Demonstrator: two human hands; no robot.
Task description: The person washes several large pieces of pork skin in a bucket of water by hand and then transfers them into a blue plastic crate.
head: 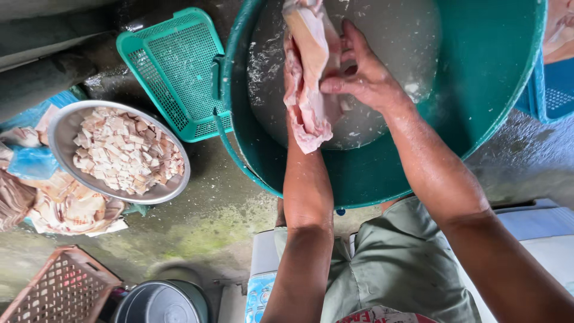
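Note:
A long slab of pale pink raw meat (pixel 308 66) hangs over cloudy water inside a big teal tub (pixel 478 113). My right hand (pixel 362 72) grips the slab from the right side, fingers curled on it. My left hand is hidden behind the meat; only the left forearm (pixel 306 197) shows, reaching up under the slab and appearing to hold it from below.
A green mesh basket (pixel 176 66) leans against the tub's left side. A metal bowl (pixel 63 134) of diced pale pieces sits further left, on more meat scraps. A brown crate (pixel 60 290) and a grey pot (pixel 161 302) stand at bottom left. The concrete floor is wet.

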